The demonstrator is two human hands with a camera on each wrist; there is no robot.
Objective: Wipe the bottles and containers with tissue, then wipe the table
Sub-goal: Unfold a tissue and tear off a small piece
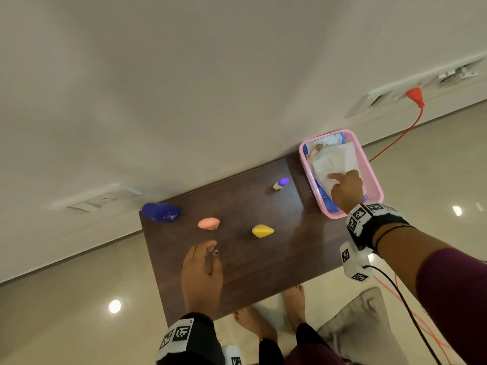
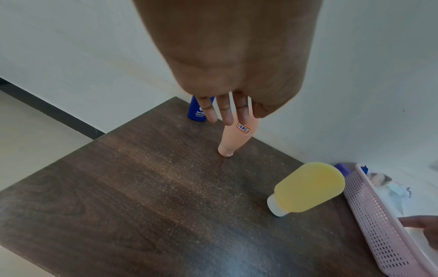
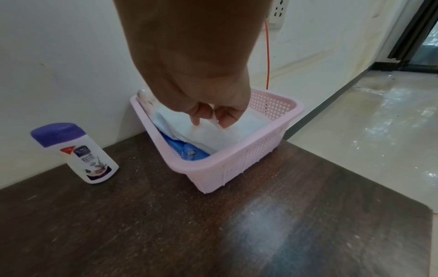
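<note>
On the dark wooden table (image 1: 263,262) stand a blue bottle (image 1: 161,212), a peach squeeze bottle (image 1: 208,223), a yellow squeeze bottle (image 1: 262,231) and a white bottle with a purple cap (image 1: 280,183). A pink basket (image 1: 373,180) at the table's right end holds white tissue (image 1: 334,159) over a blue pack. My right hand (image 3: 213,117) reaches into the basket (image 3: 225,165) and pinches a fold of the tissue (image 3: 213,136). My left hand (image 1: 208,248) hovers open over the table, its fingers (image 2: 225,114) straight, just short of the peach bottle (image 2: 237,139).
The table's back edge meets a white wall. An orange cable (image 1: 395,138) runs from a wall socket down behind the basket. A black wire hangs from my right wrist. My bare feet (image 1: 292,304) and a grey cushion (image 1: 361,327) are on the tiled floor by the front edge.
</note>
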